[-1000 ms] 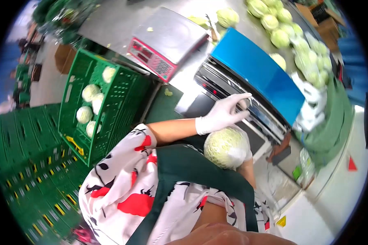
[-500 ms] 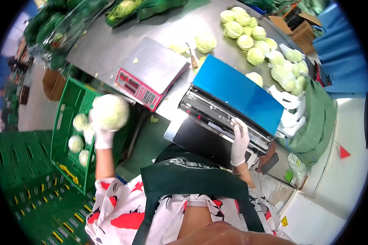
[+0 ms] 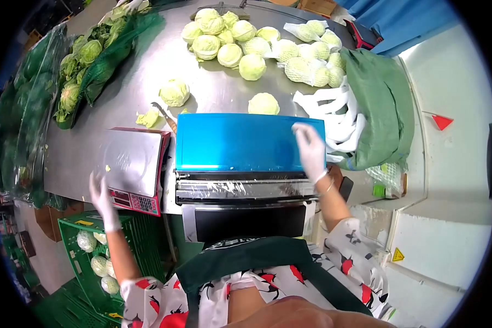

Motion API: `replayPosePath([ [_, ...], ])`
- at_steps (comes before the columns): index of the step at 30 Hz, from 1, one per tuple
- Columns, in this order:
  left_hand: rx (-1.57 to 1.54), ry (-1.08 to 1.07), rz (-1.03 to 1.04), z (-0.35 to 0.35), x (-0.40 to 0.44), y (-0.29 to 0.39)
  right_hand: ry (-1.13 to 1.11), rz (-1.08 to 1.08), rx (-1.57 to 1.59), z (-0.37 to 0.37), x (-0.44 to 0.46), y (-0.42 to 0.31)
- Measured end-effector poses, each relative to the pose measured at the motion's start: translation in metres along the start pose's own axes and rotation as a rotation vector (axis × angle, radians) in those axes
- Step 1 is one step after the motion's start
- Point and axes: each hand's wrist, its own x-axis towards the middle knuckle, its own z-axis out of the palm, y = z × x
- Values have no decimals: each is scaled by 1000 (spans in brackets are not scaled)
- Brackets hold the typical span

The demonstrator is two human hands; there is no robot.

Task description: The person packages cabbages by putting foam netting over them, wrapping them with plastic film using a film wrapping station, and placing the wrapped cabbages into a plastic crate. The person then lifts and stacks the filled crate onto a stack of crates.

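My left hand (image 3: 102, 201), in a white glove, is empty with its fingers apart, beside the left edge of the red-framed weighing scale (image 3: 134, 158). My gloved right hand (image 3: 310, 152) is over the right end of the blue lid of the film-wrapping machine (image 3: 240, 142); its fingers stretch forward and hold nothing. A strip of clear film (image 3: 246, 189) lies along the machine's front. Just behind the machine sits a single cabbage (image 3: 263, 104). Below my left hand, a green crate (image 3: 74, 262) holds several wrapped cabbages (image 3: 99, 266).
Trimmed cabbages (image 3: 229, 54) are piled at the back, with net-sleeved cabbages (image 3: 306, 63) to their right. White foam nets (image 3: 336, 117) spill from a green sack (image 3: 380, 104). A knife (image 3: 167, 116) lies near the scale. Another person's gloved hand (image 3: 130, 5) shows at the far edge.
My left hand has let go of a cabbage it held over the crate and moved up to the scale. My right hand has shifted from the machine's front to its lid. The view has turned.
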Motion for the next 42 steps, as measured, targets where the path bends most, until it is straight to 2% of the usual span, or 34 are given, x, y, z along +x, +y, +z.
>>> replayPosePath([
  [1, -99, -121, -43, 43, 17, 9, 6, 58, -152, -7, 31, 18],
  [2, -179, -226, -112, 85, 49, -14, 2, 108, -300, -14, 63, 42],
  [3, -361, -364, -147, 129, 58, 16, -26, 82, -447, -19, 96, 85],
  [4, -366, -379, -208, 169, 79, 6, -56, 49, -590, -21, 126, 124],
  [5, -203, -405, -141, 208, 102, -2, -126, 121, -690, -19, 152, 139],
  [6, -188, -339, -291, 245, 110, 15, -192, 190, -795, -15, 176, 153],
  [7, -140, -431, -361, 265, 111, 50, -296, 201, -852, -10, 194, 171],
  [8, -65, -500, -392, 286, 126, 48, -399, 214, -911, -3, 209, 186],
  [11, -166, -455, -457, 354, 152, 0, -660, 291, -1120, 17, 228, 191],
  [12, -228, -449, -469, 369, 153, -4, -730, 358, -1183, 24, 229, 175],
  [15, 72, -189, -342, 366, 136, 28, -834, 344, -1306, 40, 230, 202],
  [18, -251, -441, -399, 356, 160, -27, -828, 283, -1258, 42, 228, 227],
  [21, -552, -517, -531, 321, 142, 2, -639, 181, -1151, 38, 227, 209],
  [24, -518, -605, -225, 286, 109, 52, -388, 76, -989, 19, 221, 189],
  [27, -379, -933, 49, 254, 56, 114, -140, -155, -864, 6, 213, 176],
  [30, -348, -1183, 261, 257, -17, 163, -312, -93, -1026, -12, 217, 147],
  [32, -121, -1190, 661, 261, -57, 184, -261, -132, -1041, -23, 210, 113],
  [33, 11, -1203, 745, 262, -76, 193, -235, -150, -1049, -31, 206, 99],
  [36, 249, -1244, 915, 272, -117, 204, 152, -203, -959, -56, 203, 77],
  [38, 359, -1260, 1001, 270, -128, 213, 395, -375, -563, -91, 194, 24],
  [40, 296, -1221, 965, 270, -130, 215, 566, -235, -53, -123, 170, -37],
  [41, 213, -1161, 941, 274, -130, 209, 485, -265, -62, -134, 150, -50],
  [42, 131, -1102, 913, 274, -133, 203, 340, -159, 335, -137, 128, -45],
])
